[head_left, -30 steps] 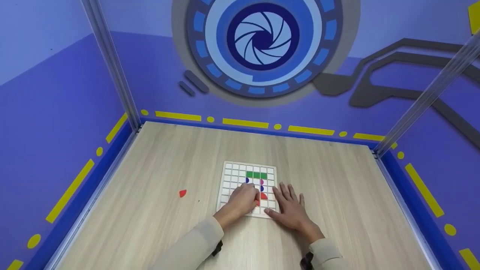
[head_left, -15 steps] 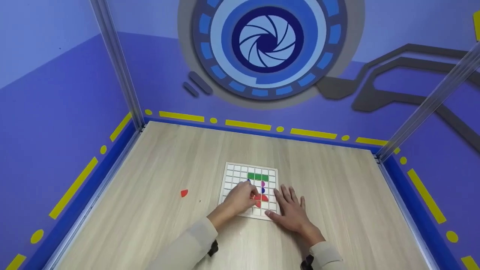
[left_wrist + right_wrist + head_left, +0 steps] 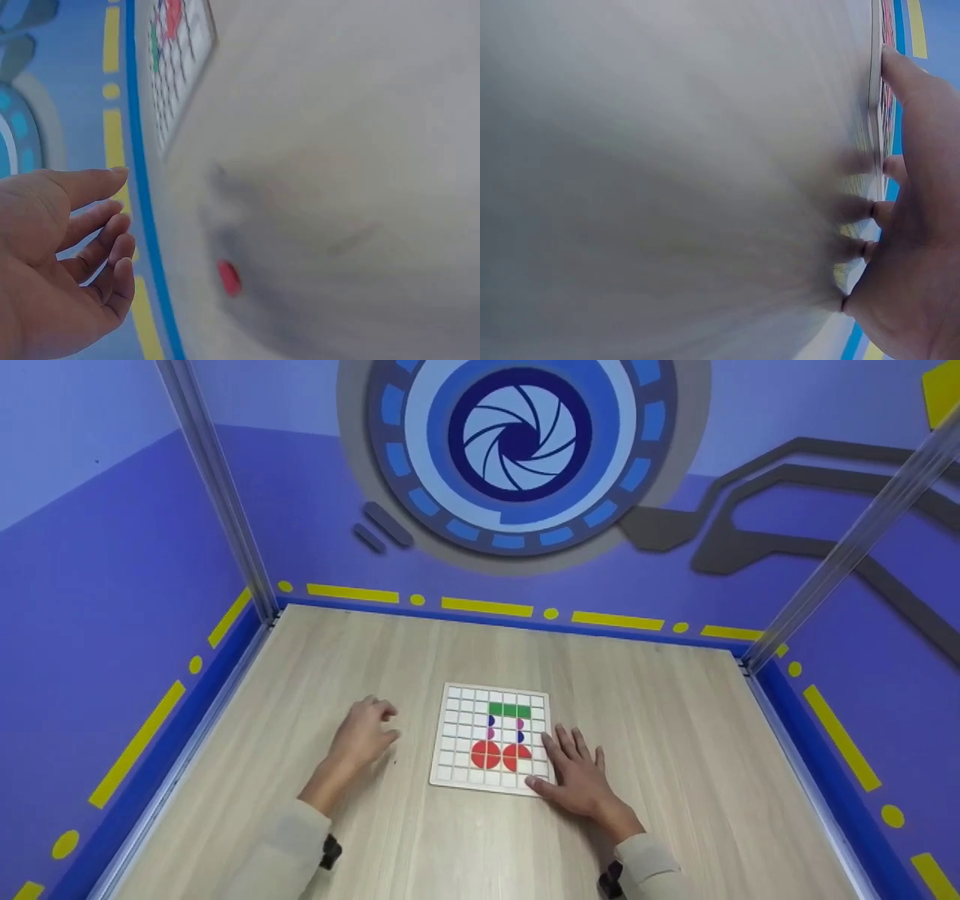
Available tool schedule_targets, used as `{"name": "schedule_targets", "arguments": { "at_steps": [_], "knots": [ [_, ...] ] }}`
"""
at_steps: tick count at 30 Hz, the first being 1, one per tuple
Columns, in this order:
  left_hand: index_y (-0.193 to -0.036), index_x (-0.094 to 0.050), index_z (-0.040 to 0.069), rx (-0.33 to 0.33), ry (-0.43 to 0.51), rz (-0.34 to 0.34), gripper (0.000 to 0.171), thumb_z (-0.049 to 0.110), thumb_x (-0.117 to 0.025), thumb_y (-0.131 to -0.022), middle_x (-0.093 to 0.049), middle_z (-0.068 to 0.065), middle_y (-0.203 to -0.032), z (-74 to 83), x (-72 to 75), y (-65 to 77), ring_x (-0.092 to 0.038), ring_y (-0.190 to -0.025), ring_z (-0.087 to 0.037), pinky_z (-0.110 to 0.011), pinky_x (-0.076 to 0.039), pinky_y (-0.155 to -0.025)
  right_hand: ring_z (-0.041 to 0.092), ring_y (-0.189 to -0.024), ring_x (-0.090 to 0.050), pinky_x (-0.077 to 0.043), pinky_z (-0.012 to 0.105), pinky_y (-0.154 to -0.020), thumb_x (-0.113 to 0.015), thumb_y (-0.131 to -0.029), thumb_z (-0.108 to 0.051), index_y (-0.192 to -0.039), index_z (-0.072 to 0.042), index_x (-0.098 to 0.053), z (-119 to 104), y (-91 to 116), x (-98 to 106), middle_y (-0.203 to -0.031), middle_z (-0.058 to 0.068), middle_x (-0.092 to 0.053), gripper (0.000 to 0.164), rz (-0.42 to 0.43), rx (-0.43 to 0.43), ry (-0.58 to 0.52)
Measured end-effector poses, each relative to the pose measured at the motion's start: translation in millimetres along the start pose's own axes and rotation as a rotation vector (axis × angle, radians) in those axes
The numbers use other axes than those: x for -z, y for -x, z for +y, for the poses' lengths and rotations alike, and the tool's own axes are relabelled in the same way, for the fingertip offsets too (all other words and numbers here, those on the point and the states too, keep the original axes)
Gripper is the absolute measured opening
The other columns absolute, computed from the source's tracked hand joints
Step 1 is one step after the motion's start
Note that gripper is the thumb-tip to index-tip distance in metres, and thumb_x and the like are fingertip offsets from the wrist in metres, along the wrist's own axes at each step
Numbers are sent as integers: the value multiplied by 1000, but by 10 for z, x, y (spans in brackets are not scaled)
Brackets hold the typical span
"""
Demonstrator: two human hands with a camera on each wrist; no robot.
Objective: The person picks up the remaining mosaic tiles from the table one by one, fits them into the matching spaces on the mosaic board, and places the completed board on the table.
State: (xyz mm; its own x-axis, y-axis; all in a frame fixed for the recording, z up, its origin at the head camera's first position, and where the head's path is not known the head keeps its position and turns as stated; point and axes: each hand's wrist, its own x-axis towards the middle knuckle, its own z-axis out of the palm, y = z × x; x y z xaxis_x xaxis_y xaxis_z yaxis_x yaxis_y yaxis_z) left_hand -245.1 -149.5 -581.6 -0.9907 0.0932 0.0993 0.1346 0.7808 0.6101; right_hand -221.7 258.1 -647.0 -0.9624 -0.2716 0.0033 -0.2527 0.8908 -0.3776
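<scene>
A pale framed board (image 3: 457, 781) with a grid of white squares lies on the table. Green squares (image 3: 510, 709) form a bar on it, above small blue and pink half-round pieces. Below them are a full red disc (image 3: 485, 754) and a red shape (image 3: 514, 757) like three quarters of a disc. Left of the board hovers my left hand (image 3: 361, 733), fingers loosely bent, thumb apart, holding nothing. Beneath it, a loose red quarter-round piece (image 3: 229, 278) shows in the left wrist view; the hand hides it in the head view. My right hand (image 3: 581, 780) rests spread at the board's right edge, thumb on its corner.
The wooden table (image 3: 360, 652) is enclosed by blue printed walls (image 3: 300, 510) at the back and sides. Metal posts (image 3: 217, 487) stand at the back corners. A tiny dark speck (image 3: 395, 763) lies between my left hand and the board.
My left hand has let go of a red piece on the board and moved left, over the loose red piece. Both red shapes are now uncovered. My right hand stays at the board's edge.
</scene>
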Motion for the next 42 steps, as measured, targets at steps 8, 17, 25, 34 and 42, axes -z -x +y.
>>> {"name": "schedule_targets", "arguments": {
  "at_steps": [8, 17, 25, 34, 42],
  "knots": [
    [-125, -68, -5, 85, -35, -41, 38, 5, -82, -91, -61, -13, -109, -470, 163, 131, -59, -103, -31, -49, -52, -90, 44, -161, -8, -4, 76, -119, -60, -94, -75, -167, -16, -34, 2, -4, -14, -175, 16, -19, 97, -4, 4, -1],
    [-117, -69, -4, 98, -18, -99, 29, 3, -80, -92, -61, -16, -110, -540, 204, 143, -60, -97, -30, -48, -53, -88, 44, -161, -8, -4, 76, -119, -60, -94, -74, -166, -16, -35, 0, -63, 32, -174, 16, -20, 96, 13, 9, 10],
    [-101, -68, 0, 114, 22, -105, 11, -2, -76, -93, -60, -14, -99, -544, 141, 210, -56, -83, -22, -40, -50, -75, 44, -161, -8, -3, 77, -118, -60, -94, -74, -166, -16, -35, 2, -23, 14, -175, 15, -20, 96, 2, 14, 8],
    [-96, -67, 3, 136, 36, -89, 12, -2, -77, -93, -63, -6, -86, -543, 167, 188, -58, -76, -19, -36, -50, -71, 44, -161, -9, -5, 77, -118, -62, -94, -72, -166, -15, -35, -30, 12, 7, -174, 16, -20, 96, -3, 12, -12],
    [-94, -69, 5, 124, 68, -100, 12, -2, -78, -92, -62, -3, -83, -465, 143, 142, -56, -76, -17, -33, -47, -69, 44, -161, -9, -4, 77, -118, -61, -94, -72, -166, -15, -35, -13, 2, -9, -174, 16, -21, 95, 8, 12, -3]
  ]
}}
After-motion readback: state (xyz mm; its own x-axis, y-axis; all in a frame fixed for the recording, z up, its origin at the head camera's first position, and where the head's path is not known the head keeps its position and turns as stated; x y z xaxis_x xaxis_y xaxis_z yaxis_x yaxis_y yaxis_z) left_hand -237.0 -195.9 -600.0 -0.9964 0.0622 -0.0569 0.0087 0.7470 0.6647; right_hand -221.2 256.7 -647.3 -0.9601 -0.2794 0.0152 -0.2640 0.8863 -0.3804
